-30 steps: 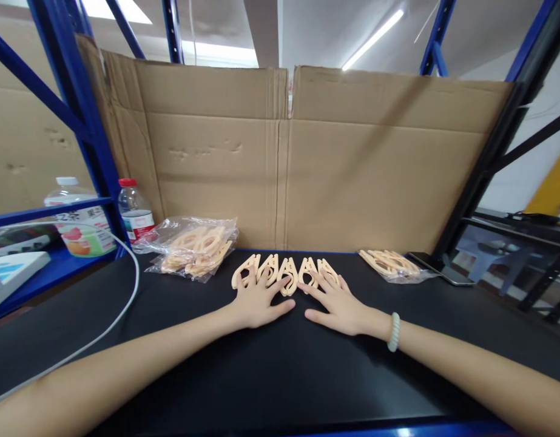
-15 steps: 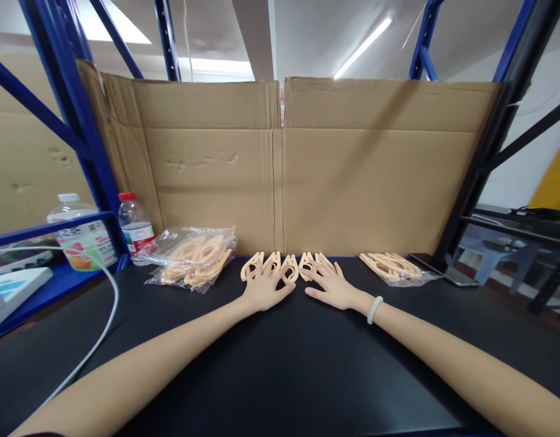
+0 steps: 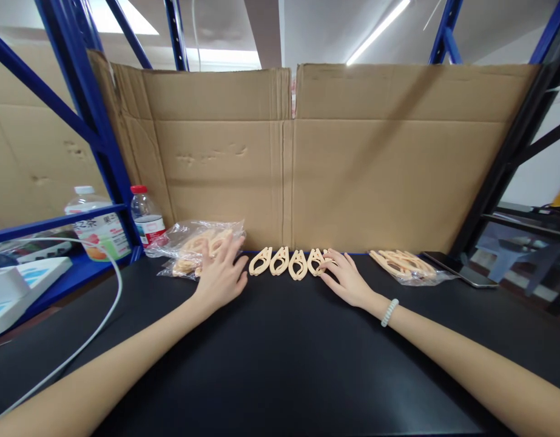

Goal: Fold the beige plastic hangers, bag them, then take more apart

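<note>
Several beige clothes pegs (image 3: pixel 280 261) lie in a row on the black table, by the foot of the cardboard. My left hand (image 3: pixel 219 276) is open, fingers spread, in front of a clear plastic bag of pegs (image 3: pixel 186 243) and partly hiding it; whether it touches the bag I cannot tell. My right hand (image 3: pixel 350 282) rests with fingers apart over the right end of the row, covering part of a peg (image 3: pixel 329 258) there. Neither hand grips anything that I can see.
To the right lie another bag of pegs (image 3: pixel 400 265) and a dark phone (image 3: pixel 459 270). At left stand a red-capped bottle (image 3: pixel 147 221), a larger bottle (image 3: pixel 97 227) and a white power strip (image 3: pixel 29 291) with a cable (image 3: pixel 111 309). Tall cardboard (image 3: pixel 225 158) closes the back.
My left hand has lifted off the row and moved left to the bag of pegs, uncovering the left pegs. My right hand remains at the row's right end. The view has shifted slightly.
</note>
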`<state>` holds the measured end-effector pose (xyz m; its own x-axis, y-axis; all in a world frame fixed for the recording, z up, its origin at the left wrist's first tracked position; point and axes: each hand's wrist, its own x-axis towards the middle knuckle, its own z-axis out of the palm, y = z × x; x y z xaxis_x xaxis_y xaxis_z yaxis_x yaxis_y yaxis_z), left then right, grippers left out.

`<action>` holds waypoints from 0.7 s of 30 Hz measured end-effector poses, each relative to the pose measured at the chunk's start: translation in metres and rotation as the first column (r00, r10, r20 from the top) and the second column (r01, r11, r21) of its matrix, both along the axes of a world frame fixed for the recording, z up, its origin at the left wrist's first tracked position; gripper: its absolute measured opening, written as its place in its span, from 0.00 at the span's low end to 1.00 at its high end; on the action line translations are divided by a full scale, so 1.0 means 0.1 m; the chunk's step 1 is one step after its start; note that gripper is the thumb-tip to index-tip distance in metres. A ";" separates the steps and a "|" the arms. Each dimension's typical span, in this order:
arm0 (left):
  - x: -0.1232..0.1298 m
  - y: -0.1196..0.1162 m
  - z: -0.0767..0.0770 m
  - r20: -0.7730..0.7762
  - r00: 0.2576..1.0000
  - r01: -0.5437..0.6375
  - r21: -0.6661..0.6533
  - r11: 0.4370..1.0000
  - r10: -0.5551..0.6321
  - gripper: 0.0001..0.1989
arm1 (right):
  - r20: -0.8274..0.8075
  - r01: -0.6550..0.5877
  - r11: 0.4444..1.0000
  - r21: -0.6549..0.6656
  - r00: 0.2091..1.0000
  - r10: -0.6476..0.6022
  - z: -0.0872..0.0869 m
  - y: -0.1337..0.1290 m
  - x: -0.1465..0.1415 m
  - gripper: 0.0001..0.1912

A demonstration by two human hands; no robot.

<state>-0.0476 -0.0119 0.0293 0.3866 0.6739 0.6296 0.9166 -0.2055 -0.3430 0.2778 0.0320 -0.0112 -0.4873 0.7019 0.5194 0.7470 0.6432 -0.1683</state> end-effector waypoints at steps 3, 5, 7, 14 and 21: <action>-0.15 0.07 -0.01 0.026 0.992 -0.123 0.003 0.992 0.123 0.15 | -0.017 -0.003 1.000 0.024 1.000 0.004 -0.01 -0.01 0.01 0.12; -0.19 0.12 -0.01 0.031 0.989 -0.143 -0.009 0.990 0.144 0.17 | -0.026 -0.017 0.998 0.054 0.999 0.018 0.00 -0.02 0.02 0.11; -0.21 0.15 0.00 0.041 0.990 -0.137 -0.008 0.991 0.137 0.20 | -0.030 -0.037 0.996 0.086 0.999 0.040 0.00 -0.03 0.04 0.11; -0.18 0.12 0.04 0.075 0.993 -0.086 -0.011 0.996 0.086 0.23 | -0.099 -0.117 0.984 0.134 0.987 0.130 -0.01 -0.11 0.10 0.11; 0.43 -0.38 0.12 0.107 0.845 0.529 -0.317 0.787 -0.524 0.21 | -0.319 -0.075 0.996 0.054 0.944 0.088 -0.01 -0.12 0.22 0.15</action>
